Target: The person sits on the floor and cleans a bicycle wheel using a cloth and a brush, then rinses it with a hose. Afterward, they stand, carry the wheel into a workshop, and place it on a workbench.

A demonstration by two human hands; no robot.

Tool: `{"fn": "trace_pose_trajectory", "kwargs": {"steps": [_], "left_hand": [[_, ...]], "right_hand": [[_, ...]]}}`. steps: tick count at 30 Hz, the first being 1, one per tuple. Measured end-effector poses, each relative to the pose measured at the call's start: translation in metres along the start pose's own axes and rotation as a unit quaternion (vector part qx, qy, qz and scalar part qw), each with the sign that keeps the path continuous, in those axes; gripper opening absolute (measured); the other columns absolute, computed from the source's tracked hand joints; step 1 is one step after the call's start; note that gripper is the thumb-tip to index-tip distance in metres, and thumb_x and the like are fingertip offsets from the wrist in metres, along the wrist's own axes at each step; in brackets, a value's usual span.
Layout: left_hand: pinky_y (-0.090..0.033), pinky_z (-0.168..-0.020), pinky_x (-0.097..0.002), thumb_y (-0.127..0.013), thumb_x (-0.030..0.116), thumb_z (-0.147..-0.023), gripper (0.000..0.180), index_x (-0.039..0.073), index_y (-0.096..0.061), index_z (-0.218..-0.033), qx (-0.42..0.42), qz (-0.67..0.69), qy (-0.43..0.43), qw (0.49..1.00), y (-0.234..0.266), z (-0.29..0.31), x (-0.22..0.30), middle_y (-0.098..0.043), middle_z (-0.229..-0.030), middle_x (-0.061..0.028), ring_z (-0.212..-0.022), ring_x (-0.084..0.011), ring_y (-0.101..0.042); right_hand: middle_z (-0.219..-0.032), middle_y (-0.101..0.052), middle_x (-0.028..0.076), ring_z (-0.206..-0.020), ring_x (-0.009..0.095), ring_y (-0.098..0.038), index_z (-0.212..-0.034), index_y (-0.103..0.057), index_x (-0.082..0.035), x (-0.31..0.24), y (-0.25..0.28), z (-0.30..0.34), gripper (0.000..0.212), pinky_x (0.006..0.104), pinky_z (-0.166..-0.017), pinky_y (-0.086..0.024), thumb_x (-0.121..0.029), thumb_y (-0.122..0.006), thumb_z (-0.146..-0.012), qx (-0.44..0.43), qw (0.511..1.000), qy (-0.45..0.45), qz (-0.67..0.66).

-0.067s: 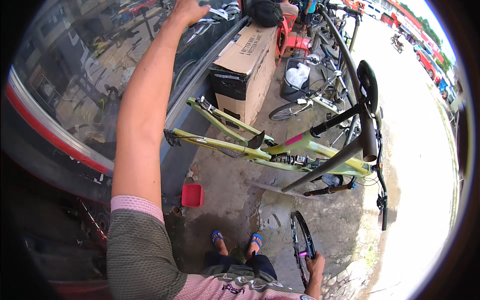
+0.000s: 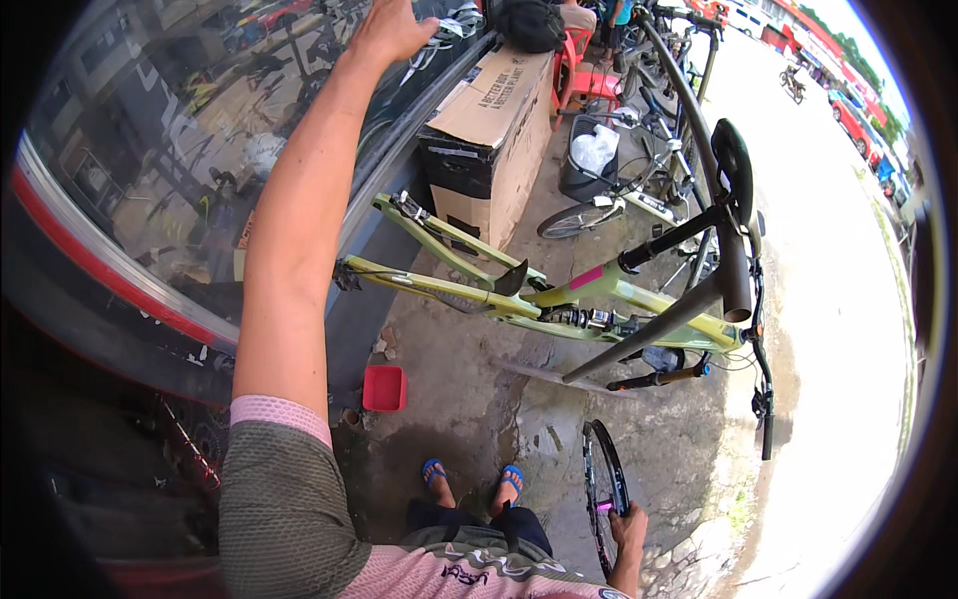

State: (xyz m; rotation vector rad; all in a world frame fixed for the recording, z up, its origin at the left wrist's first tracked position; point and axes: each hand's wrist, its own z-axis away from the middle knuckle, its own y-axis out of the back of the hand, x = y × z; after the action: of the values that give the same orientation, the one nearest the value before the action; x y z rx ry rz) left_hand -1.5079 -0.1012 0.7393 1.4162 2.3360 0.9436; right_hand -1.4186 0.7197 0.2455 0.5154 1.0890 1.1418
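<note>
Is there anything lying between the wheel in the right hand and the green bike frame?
Nothing visible on the ground between. The right hand holds the wheel upright on wet concrete; the frame hangs just ahead, with only a dark stand bar slanting across near it.

Bike frame (image 2: 559,299), centre of frame: yellow-green with a pink patch near the seat tube. Saddle (image 2: 733,165), upper right: black. Wheel (image 2: 604,489), lower centre: black rim, magenta spot at the hub. Small tray (image 2: 384,387), lower left of centre: red. Sandals (image 2: 471,472): blue. Carton (image 2: 494,125), top centre: brown with black band. Sleeve (image 2: 284,499): olive, pink cuff.
</note>
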Motion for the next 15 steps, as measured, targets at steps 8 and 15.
{"fn": "trace_pose_trajectory", "kwargs": {"steps": [8,15], "left_hand": [[-0.057,-0.096,-0.0399,-0.07,0.021,-0.105,0.054,0.015,-0.057,-0.157,-0.192,0.241,0.163,0.937,0.029,0.397,0.041,-0.052,-0.158,-0.0206,-0.118,-0.0311,-0.071],[-0.05,-0.064,-0.046,-0.077,0.044,-0.098,0.044,0.002,-0.071,-0.09,-0.147,0.046,0.787,0.598,0.2,0.918,0.129,-0.068,-0.072,-0.0112,-0.06,-0.024,-0.062]], "right_hand": [[-0.075,-0.071,0.024,-0.07,0.038,-0.072,-0.092,-0.067,0.006,0.009,-0.013,-0.045,0.038,0.0477,-0.069,-0.056,-0.027,-0.083,-0.08,-0.041,0.998,-0.001,-0.052],[-0.091,-0.077,0.025,-0.092,0.044,-0.077,-0.106,-0.074,0.001,-0.071,-0.043,-0.108,0.041,0.0486,-0.08,-0.058,-0.031,-0.087,-0.083,-0.213,0.95,0.209,0.09]]}}
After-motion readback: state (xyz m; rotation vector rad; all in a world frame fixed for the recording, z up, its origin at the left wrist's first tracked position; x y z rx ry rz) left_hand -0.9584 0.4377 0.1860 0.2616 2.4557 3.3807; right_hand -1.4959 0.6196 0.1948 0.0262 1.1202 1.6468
